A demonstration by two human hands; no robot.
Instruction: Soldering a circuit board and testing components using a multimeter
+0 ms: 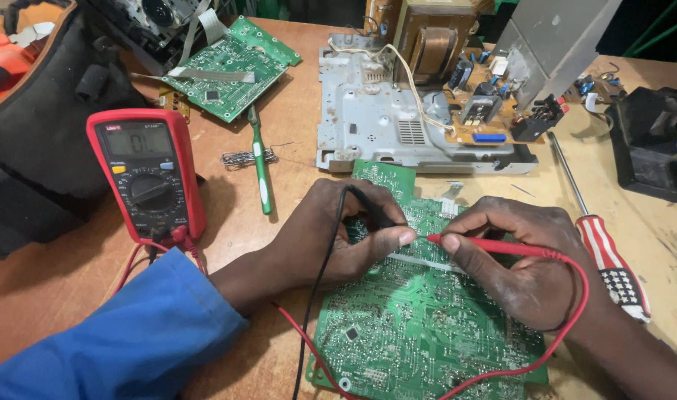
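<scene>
A black bag (34, 141) is seen at 9 o'clock on the table (279, 148), at the far left edge. Just right of it a red multimeter (147, 175) lies face up, dial toward the wearer; red and black leads are plugged in at its bottom edge. At 11 o'clock a small green board (231, 70) is laid flat with a ribbon cable across it. A green toothbrush (260, 164) lies below it, with a wad of wire (248, 157) touching its left side.

The left hand (338, 233), in a blue sleeve (123, 341), is closed around the black probe (375, 211), pinched between thumb and fingers; the tip is pressed down on the large green board (420, 333). This board lies at 6 o'clock, solder side up, under both hands. The right hand (523, 259) is closed on the red probe (486, 246), held like a pen, tip pointing left and meeting the board just beside the left thumb. The red lead (575, 311) loops round the right wrist.

At 12 o'clock a grey metal chassis (375, 122) is seen with a transformer (431, 44) and a brown board on it. At 3 o'clock a screwdriver (605, 252) with red-and-white handle lies just beside the right hand. A black block (649, 148) sits at 2 o'clock.
</scene>
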